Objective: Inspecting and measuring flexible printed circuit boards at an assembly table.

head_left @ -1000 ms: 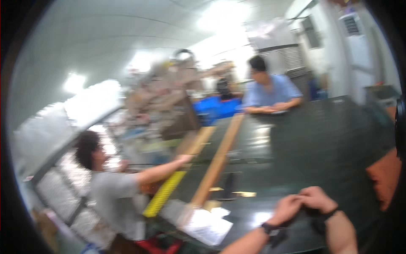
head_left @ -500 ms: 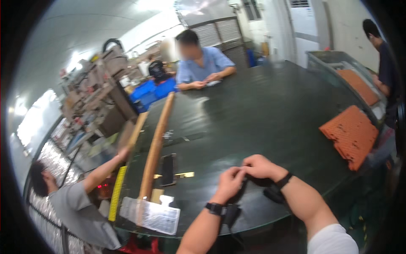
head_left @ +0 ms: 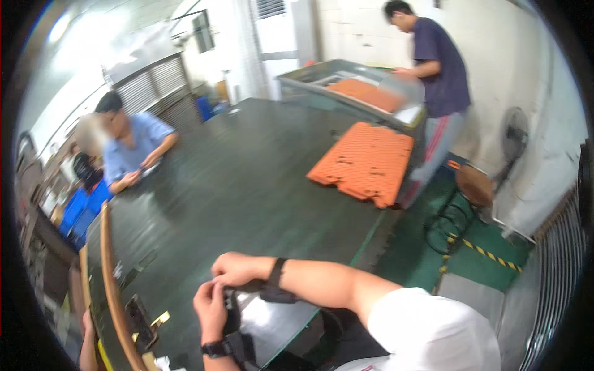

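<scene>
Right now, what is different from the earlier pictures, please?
The view swung right, so the orange mat and the wooden strip appear further left, and more of the person in the dark shirt shows. The left hand and right hand stay together; no taking or letting go is visible.

Orange panel (head_left: 364, 162) on dark tabletop (head_left: 247, 179), grey tub (head_left: 303, 88), black fan (head_left: 514, 128), blue crates (head_left: 75, 212), wooden strip (head_left: 109, 272)

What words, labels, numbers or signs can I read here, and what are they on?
None can be read.
Dark wristwatch: any display is too small to read.
Orange panel nearest the hands: small dark marks, not readable as text.
Striped floor tape: yellow and black, no readable lettering.
</scene>
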Action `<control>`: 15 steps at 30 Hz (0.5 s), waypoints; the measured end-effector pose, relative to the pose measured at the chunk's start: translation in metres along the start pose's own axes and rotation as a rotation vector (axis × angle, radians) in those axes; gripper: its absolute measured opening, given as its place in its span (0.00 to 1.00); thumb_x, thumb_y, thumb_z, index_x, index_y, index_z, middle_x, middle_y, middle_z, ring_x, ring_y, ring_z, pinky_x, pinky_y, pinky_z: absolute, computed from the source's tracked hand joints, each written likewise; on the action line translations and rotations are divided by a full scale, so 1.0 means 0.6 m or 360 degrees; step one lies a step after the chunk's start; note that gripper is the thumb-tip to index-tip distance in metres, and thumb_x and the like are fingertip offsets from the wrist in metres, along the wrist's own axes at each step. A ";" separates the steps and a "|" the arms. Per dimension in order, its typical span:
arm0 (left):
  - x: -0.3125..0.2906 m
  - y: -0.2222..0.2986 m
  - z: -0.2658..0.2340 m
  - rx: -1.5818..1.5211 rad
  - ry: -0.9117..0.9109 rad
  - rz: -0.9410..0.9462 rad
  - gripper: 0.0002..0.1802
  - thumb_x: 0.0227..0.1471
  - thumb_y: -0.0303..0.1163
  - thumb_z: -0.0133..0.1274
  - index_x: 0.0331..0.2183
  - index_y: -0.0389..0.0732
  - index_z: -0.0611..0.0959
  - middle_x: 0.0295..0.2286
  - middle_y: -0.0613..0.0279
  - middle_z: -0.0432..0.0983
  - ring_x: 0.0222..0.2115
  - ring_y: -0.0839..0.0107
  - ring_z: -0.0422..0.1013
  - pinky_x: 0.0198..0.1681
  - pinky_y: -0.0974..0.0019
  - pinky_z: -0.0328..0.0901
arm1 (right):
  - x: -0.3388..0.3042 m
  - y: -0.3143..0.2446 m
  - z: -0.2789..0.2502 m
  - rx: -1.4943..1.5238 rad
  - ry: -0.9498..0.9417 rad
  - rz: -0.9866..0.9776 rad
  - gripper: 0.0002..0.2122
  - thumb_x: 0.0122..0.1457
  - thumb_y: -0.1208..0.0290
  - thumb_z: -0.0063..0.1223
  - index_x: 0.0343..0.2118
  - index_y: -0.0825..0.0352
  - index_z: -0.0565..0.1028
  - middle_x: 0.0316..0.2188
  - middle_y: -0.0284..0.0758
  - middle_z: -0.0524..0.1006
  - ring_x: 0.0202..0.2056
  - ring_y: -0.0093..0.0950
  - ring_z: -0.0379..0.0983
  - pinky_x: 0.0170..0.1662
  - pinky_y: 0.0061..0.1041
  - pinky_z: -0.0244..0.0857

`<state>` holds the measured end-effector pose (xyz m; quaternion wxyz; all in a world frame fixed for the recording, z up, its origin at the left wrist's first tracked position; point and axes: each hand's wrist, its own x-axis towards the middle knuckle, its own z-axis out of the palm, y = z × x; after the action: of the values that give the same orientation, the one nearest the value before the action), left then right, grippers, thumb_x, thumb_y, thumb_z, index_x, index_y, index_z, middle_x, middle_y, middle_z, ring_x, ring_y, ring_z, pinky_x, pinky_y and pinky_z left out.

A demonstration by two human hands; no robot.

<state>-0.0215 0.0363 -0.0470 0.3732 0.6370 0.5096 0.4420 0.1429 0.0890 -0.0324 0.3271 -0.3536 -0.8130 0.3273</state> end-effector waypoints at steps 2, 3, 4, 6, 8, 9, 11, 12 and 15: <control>0.001 0.002 0.002 -0.0042 -0.0025 0.0019 0.08 0.52 0.28 0.50 0.28 0.31 0.76 0.19 0.67 0.71 0.20 0.82 0.64 0.23 0.76 0.59 | -0.004 0.001 -0.004 0.0037 0.0035 0.0017 0.10 0.46 0.66 0.53 0.22 0.71 0.75 0.21 0.45 0.75 0.24 0.37 0.73 0.28 0.32 0.64; 0.000 0.008 0.006 -0.0093 -0.0068 -0.0014 0.08 0.52 0.28 0.50 0.28 0.31 0.76 0.19 0.69 0.69 0.19 0.84 0.62 0.21 0.78 0.58 | -0.011 -0.010 -0.011 0.0062 0.0046 0.0078 0.10 0.45 0.68 0.53 0.21 0.71 0.76 0.22 0.46 0.76 0.26 0.39 0.73 0.30 0.33 0.64; 0.004 0.004 0.016 -0.0128 -0.0061 -0.0017 0.08 0.53 0.28 0.49 0.28 0.32 0.76 0.18 0.72 0.67 0.17 0.86 0.59 0.19 0.79 0.54 | -0.017 -0.008 -0.015 0.0114 0.0071 0.0135 0.09 0.45 0.69 0.53 0.21 0.72 0.76 0.21 0.46 0.76 0.26 0.38 0.74 0.30 0.32 0.65; 0.007 0.008 0.023 -0.0129 -0.0085 -0.0001 0.08 0.53 0.29 0.49 0.28 0.32 0.76 0.18 0.72 0.67 0.17 0.86 0.59 0.19 0.79 0.54 | -0.021 -0.005 -0.021 0.0106 0.0081 0.0153 0.09 0.44 0.69 0.54 0.21 0.72 0.76 0.21 0.46 0.75 0.26 0.38 0.74 0.30 0.32 0.65; 0.008 0.003 0.021 -0.0133 -0.0063 0.0014 0.09 0.53 0.29 0.49 0.28 0.32 0.76 0.18 0.72 0.67 0.17 0.86 0.59 0.19 0.79 0.54 | -0.019 -0.005 -0.018 0.0109 0.0074 0.0160 0.09 0.44 0.69 0.54 0.22 0.72 0.76 0.21 0.46 0.75 0.26 0.38 0.74 0.30 0.32 0.65; 0.007 0.007 0.021 -0.0136 -0.0074 0.0013 0.09 0.53 0.29 0.49 0.28 0.32 0.76 0.18 0.72 0.67 0.17 0.86 0.59 0.19 0.79 0.54 | -0.017 -0.003 -0.015 0.0079 0.0079 0.0128 0.09 0.46 0.69 0.53 0.21 0.72 0.75 0.20 0.45 0.75 0.24 0.37 0.73 0.29 0.32 0.64; 0.002 0.020 0.019 -0.0081 -0.0036 0.0010 0.09 0.53 0.30 0.49 0.29 0.32 0.76 0.18 0.72 0.67 0.17 0.86 0.59 0.19 0.79 0.54 | -0.014 0.002 -0.008 0.0049 0.0089 0.0105 0.10 0.47 0.69 0.52 0.21 0.73 0.74 0.19 0.44 0.75 0.23 0.36 0.72 0.27 0.32 0.63; 0.003 0.017 0.015 -0.0097 -0.0052 0.0014 0.09 0.53 0.30 0.49 0.29 0.32 0.76 0.18 0.72 0.67 0.17 0.86 0.59 0.19 0.79 0.54 | -0.011 0.001 -0.006 0.0065 0.0090 0.0074 0.09 0.47 0.70 0.52 0.21 0.73 0.74 0.19 0.45 0.75 0.23 0.36 0.72 0.27 0.32 0.63; 0.003 0.018 0.013 -0.0076 -0.0040 0.0007 0.10 0.53 0.30 0.49 0.29 0.31 0.76 0.18 0.72 0.66 0.17 0.86 0.59 0.19 0.79 0.54 | -0.010 0.000 -0.006 0.0067 0.0090 0.0053 0.09 0.46 0.70 0.52 0.21 0.73 0.74 0.20 0.45 0.75 0.24 0.37 0.72 0.28 0.32 0.64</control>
<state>-0.0105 0.0357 -0.0396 0.3937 0.6346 0.4926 0.4468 0.1486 0.0854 -0.0320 0.3519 -0.3693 -0.7903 0.3395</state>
